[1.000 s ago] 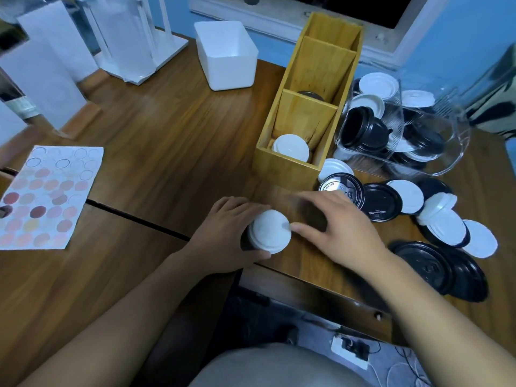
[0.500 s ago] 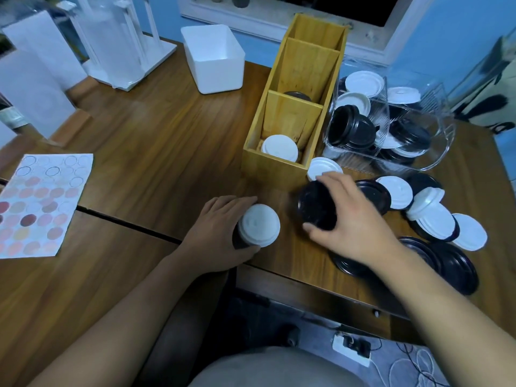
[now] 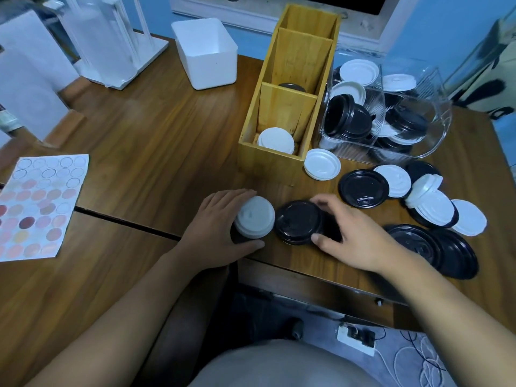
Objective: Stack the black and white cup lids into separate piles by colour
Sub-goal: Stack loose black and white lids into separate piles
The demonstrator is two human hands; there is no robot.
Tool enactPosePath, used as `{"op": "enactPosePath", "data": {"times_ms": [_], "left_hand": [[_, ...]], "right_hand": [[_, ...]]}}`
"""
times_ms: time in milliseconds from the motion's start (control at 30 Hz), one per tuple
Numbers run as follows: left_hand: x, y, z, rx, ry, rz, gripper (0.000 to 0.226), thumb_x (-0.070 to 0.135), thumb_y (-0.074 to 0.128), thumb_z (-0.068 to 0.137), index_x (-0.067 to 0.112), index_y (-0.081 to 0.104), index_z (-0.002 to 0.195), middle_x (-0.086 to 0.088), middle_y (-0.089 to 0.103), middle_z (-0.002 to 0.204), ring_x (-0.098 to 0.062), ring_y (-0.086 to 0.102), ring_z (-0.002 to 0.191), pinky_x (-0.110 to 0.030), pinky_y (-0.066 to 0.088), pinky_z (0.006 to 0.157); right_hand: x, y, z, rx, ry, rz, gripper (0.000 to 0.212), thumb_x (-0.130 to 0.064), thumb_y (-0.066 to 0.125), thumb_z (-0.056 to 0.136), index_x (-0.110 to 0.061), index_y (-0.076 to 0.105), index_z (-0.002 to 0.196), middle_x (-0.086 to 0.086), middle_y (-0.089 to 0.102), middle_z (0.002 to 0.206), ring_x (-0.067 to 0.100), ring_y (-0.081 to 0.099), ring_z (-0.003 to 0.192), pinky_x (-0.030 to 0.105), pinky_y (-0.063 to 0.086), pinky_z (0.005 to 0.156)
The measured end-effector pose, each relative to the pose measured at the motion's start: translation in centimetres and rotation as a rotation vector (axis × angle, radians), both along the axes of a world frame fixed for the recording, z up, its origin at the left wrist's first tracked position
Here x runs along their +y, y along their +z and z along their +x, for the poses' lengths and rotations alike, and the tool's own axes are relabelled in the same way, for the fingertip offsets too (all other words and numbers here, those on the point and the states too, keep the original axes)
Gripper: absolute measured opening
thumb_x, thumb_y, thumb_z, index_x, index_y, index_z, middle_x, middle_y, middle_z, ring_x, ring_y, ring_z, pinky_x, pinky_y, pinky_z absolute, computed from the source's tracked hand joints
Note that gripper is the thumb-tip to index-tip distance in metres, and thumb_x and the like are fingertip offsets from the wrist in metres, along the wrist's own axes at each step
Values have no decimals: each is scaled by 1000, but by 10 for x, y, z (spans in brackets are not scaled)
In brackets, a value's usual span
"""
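Table point(image 3: 145, 113): brown wood, seam running across, lying under everything.
Wall point(image 3: 435, 29): blue, standing behind.
Left hand point(image 3: 220, 233): wrapping a white lid stack point(image 3: 254, 217) near the table edge.
Right hand point(image 3: 354, 236): fingers curling around a black lid stack point(image 3: 298, 222), touching the white one.

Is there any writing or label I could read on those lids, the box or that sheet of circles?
None can be read.
Black lid: a small pale mark near its rim, too blurred to read.
Sheet: only coloured circles, no words.
Wooden box: no label showing.
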State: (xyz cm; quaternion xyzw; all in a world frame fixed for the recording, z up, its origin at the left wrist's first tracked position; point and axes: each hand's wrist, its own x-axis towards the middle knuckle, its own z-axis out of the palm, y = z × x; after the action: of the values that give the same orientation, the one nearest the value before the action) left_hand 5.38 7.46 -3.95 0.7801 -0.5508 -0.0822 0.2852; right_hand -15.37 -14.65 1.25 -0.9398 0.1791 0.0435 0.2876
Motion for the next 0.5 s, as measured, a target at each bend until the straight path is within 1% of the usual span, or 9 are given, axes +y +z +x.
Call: {"op": "enactPosePath", "data": {"times_ms": [100,167,200,300,400,500], "left_hand": [[1,0,0,-11,-19,-10,94,68,75,77,25,39,152,12,40,156,-11,33,145,-44,29,120],[0,0,0,-53,-32,-21,95,67,76,76,23,40,152,9,40,157,-14,32,147,-45,28,121],[-1,1,-1,-86,-41,-30,95,67,76,76,21,42,151,7,41,156,-16,32,147,-46,27,121],[-11,9,-13,-212,-62,-36,91,72,69,78,17,48,147,4,49,150,-19,36,146,-50,24,122],[-29,19,-36,-331,-25,32,95,84,54,78,14,53,142,0,57,143,-22,42,142,-52,23,122],[-51,24,-56,-415,35,145,103,92,43,75,11,56,137,-4,62,135,-26,49,134,-56,23,121]], "right_hand": [[-7,4,-8,17,36,-172,75,-58,55,86,-30,30,150,-5,46,151,10,36,143,29,31,117],[-8,9,-18,13,40,-212,78,-55,60,87,-29,30,153,-5,41,155,9,27,148,26,20,120],[-10,11,-24,24,52,-233,80,-57,60,85,-29,30,154,-6,38,157,9,23,149,26,17,121],[-22,15,-44,131,120,-316,90,-69,57,75,-38,26,154,-10,27,162,8,14,152,38,11,125],[-35,18,-54,294,130,-355,101,-73,62,70,-43,18,155,-15,16,164,9,9,152,42,2,125],[-35,19,-56,333,130,-388,106,-78,63,67,-41,19,156,-15,23,159,10,16,148,47,7,124]]}}
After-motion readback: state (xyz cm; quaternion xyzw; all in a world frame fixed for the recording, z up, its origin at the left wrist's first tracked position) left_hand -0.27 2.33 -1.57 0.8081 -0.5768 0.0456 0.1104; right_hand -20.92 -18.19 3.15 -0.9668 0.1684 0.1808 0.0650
